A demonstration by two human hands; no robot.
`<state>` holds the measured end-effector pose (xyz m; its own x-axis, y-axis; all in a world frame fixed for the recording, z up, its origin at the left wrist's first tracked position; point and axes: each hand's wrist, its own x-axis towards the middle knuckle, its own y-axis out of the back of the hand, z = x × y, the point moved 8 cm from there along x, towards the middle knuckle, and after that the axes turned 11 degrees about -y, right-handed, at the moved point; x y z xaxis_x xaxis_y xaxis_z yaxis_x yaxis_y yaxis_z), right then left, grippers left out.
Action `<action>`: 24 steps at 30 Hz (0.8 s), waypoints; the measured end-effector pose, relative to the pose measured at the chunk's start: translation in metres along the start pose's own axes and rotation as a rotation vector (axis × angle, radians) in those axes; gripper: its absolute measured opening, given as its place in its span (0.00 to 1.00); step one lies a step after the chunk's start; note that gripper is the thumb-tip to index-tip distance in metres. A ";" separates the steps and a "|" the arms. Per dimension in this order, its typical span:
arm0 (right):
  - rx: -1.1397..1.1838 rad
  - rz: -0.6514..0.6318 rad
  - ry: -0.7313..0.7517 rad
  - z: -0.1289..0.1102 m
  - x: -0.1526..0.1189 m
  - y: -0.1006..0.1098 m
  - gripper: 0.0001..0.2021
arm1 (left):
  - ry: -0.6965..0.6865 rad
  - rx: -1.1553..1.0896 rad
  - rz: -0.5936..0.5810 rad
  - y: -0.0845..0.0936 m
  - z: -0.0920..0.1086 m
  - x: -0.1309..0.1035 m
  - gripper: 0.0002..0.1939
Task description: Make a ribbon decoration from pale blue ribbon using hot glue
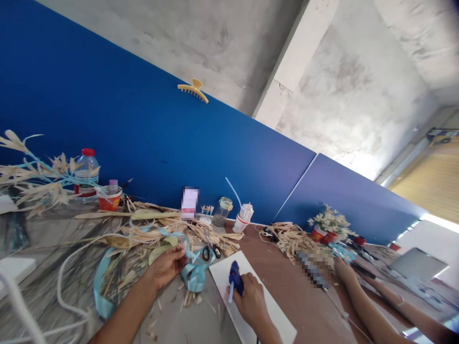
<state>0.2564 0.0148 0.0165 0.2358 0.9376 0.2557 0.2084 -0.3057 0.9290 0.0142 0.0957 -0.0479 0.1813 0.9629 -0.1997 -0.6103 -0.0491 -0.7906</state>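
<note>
My right hand (253, 301) is wrapped round a blue hot glue gun (234, 276), with a pale glue stick poking out of its back end. Beneath them lies a white board (270, 313). Over the pile of dried husks, my left hand (168, 263) has its fingers pinched together at a small, pale item that I cannot make out. Light blue ribbon (193, 277) lies in loops right beside those fingertips. Black-handled scissors (211, 252) rest close by, among dry husk strips (211, 234).
A red-capped bottle (87, 174), a red paper cup (109, 198), a phone (190, 203), a jar (222, 211) and a white cup (241, 223) line the blue partition (143, 129). White cable (60, 282) crosses the left side. At right, another person's arms (369, 301) work near flower pots (324, 234).
</note>
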 end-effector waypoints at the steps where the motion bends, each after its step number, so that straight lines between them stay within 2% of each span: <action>1: -0.055 -0.022 -0.034 0.009 0.001 -0.002 0.07 | -0.005 0.028 0.003 0.000 0.001 0.000 0.11; 4: -0.089 -0.168 -0.060 0.029 0.003 -0.005 0.10 | -0.023 0.066 0.010 0.000 0.004 -0.001 0.11; 7: 0.035 -0.324 0.014 0.030 0.005 0.001 0.14 | -0.017 0.071 -0.026 -0.003 0.004 -0.002 0.10; 10: 0.315 -0.236 0.038 0.011 0.016 0.020 0.18 | -0.012 0.073 -0.046 -0.006 0.003 -0.003 0.11; 12: 0.562 -0.151 0.020 -0.013 0.024 0.021 0.19 | -0.009 0.077 -0.049 -0.006 0.003 -0.004 0.11; 15: 0.813 -0.189 0.043 -0.067 0.034 -0.009 0.17 | -0.005 0.085 -0.052 -0.007 0.002 -0.004 0.10; 19: 0.890 -0.281 0.086 -0.125 0.042 -0.052 0.14 | 0.009 0.075 -0.068 -0.008 0.002 -0.004 0.10; 21: 0.907 -0.329 0.091 -0.137 0.043 -0.063 0.14 | 0.006 0.073 -0.065 -0.007 0.001 -0.004 0.10; 24: 0.909 -0.354 0.032 -0.137 0.043 -0.067 0.11 | -0.014 0.086 -0.082 -0.008 0.000 -0.003 0.10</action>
<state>0.1224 0.0985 0.0022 -0.0048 0.9998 0.0211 0.9179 -0.0040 0.3967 0.0185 0.0934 -0.0404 0.2231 0.9664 -0.1275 -0.6579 0.0527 -0.7512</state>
